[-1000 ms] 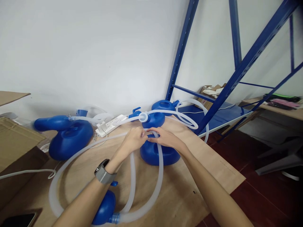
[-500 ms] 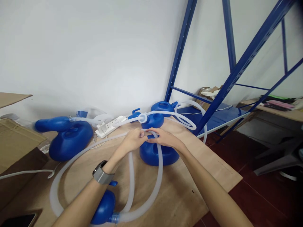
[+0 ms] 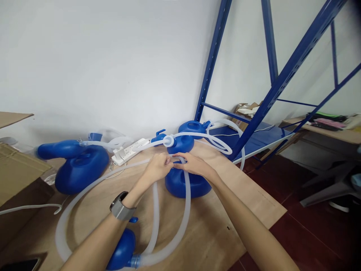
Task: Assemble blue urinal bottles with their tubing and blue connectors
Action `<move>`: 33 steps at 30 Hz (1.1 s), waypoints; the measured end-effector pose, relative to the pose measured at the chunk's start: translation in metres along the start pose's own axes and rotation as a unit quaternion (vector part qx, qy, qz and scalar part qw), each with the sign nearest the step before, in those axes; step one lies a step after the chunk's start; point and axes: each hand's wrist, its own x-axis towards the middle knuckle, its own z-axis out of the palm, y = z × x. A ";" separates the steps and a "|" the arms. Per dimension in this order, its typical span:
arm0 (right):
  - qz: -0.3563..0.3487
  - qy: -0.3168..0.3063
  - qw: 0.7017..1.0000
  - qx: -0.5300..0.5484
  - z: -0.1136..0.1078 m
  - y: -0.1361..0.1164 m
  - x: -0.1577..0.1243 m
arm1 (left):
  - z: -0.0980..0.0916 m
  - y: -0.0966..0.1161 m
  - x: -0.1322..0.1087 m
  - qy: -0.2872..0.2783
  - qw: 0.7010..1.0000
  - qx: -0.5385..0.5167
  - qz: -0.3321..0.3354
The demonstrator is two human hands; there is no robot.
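Observation:
My left hand, its fingers curled shut, grips a translucent white ribbed hose. Close beside it, my right hand has thumb and fingers bent around the same hose. The exact pinch point between my fingertips is hard to see. Below my hands sits a blue plastic jug, partly covered by my right hand and the hose. Large loops of hose lie over the board, and one end joins the clear-collared neck of another blue bottle, half hidden by my left forearm with its grey watch.
A plywood tabletop bears a white power strip, more blue jugs with hoses, and a phone. Left is a cardboard box. A blue metal rack rises at the right. Behind stands a white wall.
The whole view has shifted slightly, so most things sit a little further left. Both hands stay at the hose, with hardly any movement of the fingers.

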 end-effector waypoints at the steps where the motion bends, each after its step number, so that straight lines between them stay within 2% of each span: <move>1: 0.001 0.002 1.000 -0.002 0.001 0.000 0.000 | 0.000 0.000 0.000 0.000 1.000 0.000 0.000; 7: 0.024 -0.007 1.000 -0.002 0.001 -0.001 0.001 | -0.001 -0.002 -0.004 -0.004 1.000 -0.022 0.008; 11: 0.038 -0.006 0.999 0.002 -0.002 -0.005 -0.003 | -0.010 -0.003 -0.013 0.008 0.998 -0.053 0.028; 15: 0.031 0.010 0.998 0.054 -0.004 -0.005 -0.009 | -0.039 0.003 -0.036 0.041 0.996 -0.038 0.068; 19: 0.041 0.046 0.989 0.135 0.000 0.007 -0.007 | -0.081 0.003 -0.085 0.006 0.995 0.003 0.095; 21: 0.031 0.060 0.981 0.179 0.003 0.014 -0.004 | -0.095 -0.008 -0.117 -0.006 0.996 0.029 0.081; 23: 0.026 0.071 0.975 0.210 0.005 0.019 -0.001 | -0.101 -0.030 -0.151 -0.041 0.996 0.057 0.048; 27: 0.014 0.110 0.963 0.247 0.004 0.023 -0.003 | -0.089 -0.080 -0.207 -0.133 0.989 0.066 -0.005; 29: 0.007 0.129 0.959 0.253 0.003 0.023 -0.006 | -0.080 -0.098 -0.223 -0.160 0.985 0.064 -0.022; 33: 0.007 0.142 0.958 0.248 0.002 0.021 -0.016 | -0.067 -0.118 -0.233 -0.144 0.986 0.068 -0.039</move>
